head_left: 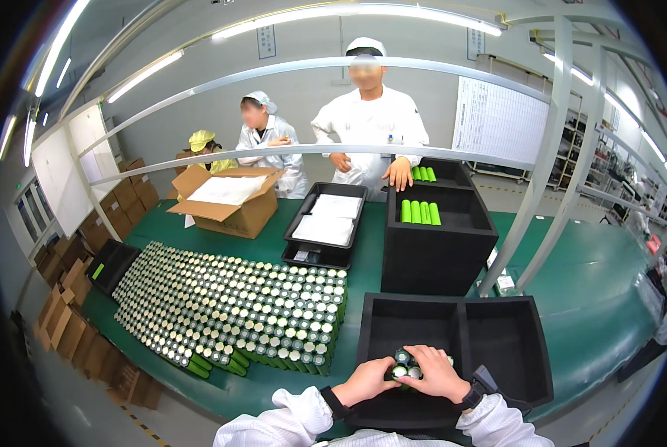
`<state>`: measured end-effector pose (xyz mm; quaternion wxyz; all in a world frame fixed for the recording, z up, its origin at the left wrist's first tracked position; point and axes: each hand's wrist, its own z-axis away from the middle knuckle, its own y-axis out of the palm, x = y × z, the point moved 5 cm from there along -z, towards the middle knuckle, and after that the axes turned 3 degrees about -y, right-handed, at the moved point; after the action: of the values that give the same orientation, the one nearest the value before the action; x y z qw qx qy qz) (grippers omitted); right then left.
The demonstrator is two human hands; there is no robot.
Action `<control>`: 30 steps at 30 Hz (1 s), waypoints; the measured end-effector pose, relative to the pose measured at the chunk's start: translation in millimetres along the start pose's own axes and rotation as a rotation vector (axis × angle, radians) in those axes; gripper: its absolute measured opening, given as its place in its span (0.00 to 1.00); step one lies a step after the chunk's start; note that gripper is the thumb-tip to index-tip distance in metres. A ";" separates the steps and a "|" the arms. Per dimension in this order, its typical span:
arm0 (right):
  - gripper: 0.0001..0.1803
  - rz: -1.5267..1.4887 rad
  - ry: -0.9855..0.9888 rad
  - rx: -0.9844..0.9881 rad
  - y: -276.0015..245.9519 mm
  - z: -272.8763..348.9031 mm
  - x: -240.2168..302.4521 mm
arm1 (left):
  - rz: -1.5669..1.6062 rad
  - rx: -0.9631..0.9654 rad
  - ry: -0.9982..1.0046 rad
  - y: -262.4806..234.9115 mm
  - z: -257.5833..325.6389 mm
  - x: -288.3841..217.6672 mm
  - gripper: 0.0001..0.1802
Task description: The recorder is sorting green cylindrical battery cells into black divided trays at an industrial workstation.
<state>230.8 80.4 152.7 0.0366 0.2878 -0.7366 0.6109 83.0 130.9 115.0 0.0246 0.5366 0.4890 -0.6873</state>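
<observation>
My left hand [367,381] and my right hand [435,372] close from both sides around a small bunch of green cylindrical battery cells [402,370]. Several cell ends show between the fingers; the rest of the bunch is hidden. Both hands are over the larger compartment of a black divided foam box [415,305] at the table's near edge. To the left, a broad block of upright green battery cells [229,305] stands in tight rows, with a few cells lying on their sides at its near edge.
Stacked black foam boxes [437,257] with green cells stand beyond my box. Behind the block are a black tray [322,249] with white packets and an open cardboard box [233,216]. Metal posts [531,179] rise at the right. Across the green table [572,261], a person in white [367,119] touches the stack.
</observation>
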 end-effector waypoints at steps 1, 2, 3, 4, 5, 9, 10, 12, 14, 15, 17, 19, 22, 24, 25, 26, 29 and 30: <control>0.38 -0.017 0.012 0.002 -0.1 -1.0 -2.4 | -0.034 0.008 -0.016 -0.7 -3.5 -0.9 0.21; 0.37 -0.043 -0.001 -0.029 -0.9 -1.3 -4.4 | 0.006 -0.023 -0.006 -0.6 -6.4 1.3 0.20; 0.37 -0.049 0.008 -0.024 -0.5 -2.0 -7.2 | 0.011 -0.013 -0.011 -0.5 -8.7 2.7 0.20; 0.37 -0.029 0.001 -0.022 -3.3 -5.8 -9.8 | 0.023 -0.020 -0.013 -4.1 -13.5 2.9 0.20; 0.37 -0.021 -0.004 -0.007 -1.9 -4.1 -7.8 | 0.042 -0.023 -0.031 -3.5 -9.4 3.3 0.20; 0.37 0.037 -0.055 -0.024 -2.2 -9.8 -2.2 | 0.029 -0.071 -0.011 -5.7 -9.0 6.6 0.19; 0.37 0.039 -0.057 -0.027 -3.0 -10.0 -2.0 | 0.026 -0.073 -0.008 -5.5 -9.4 6.5 0.19; 0.38 0.083 -0.053 0.004 -1.6 -9.4 -1.1 | -0.007 -0.019 -0.093 -6.0 -8.3 5.4 0.18; 0.38 0.129 -0.063 -0.006 -0.5 -3.8 -1.8 | 0.020 0.035 -0.059 -1.3 -7.2 5.1 0.19; 0.38 0.140 -0.082 -0.018 2.0 -2.0 -1.4 | 0.043 0.044 -0.045 5.6 -6.2 14.8 0.19; 0.38 0.168 -0.071 0.006 3.9 0.2 1.6 | -0.056 0.114 -0.027 8.4 -7.8 21.6 0.21; 0.38 0.210 -0.077 0.020 10.1 3.9 3.2 | -0.065 0.094 -0.083 -0.5 -11.5 6.0 0.28; 0.37 0.210 -0.158 -0.052 16.0 3.7 0.4 | -0.264 -0.163 0.207 11.0 -35.3 -12.0 0.34; 0.37 0.141 -0.145 -0.037 15.5 3.5 -4.9 | -0.256 -0.129 0.261 23.4 -44.9 -28.1 0.36; 0.38 0.069 -0.124 -0.022 15.4 3.5 -10.4 | -0.245 -0.087 0.315 27.8 -49.4 -35.6 0.38; 0.41 -0.015 -0.110 0.027 25.4 6.8 -22.1 | -0.301 -0.106 0.334 34.6 -49.3 -33.4 0.40; 0.43 0.217 -0.035 0.054 -6.4 8.5 -11.6 | -0.337 -0.093 0.349 33.2 -49.8 -33.4 0.40; 0.45 0.241 0.010 0.074 -5.9 14.8 -21.1 | -0.382 -0.124 0.341 32.7 -47.4 -35.8 0.41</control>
<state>255.5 74.2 145.6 -0.0441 0.1956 -0.7425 0.6391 150.3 129.3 123.6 -0.1554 0.5400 0.6198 -0.5478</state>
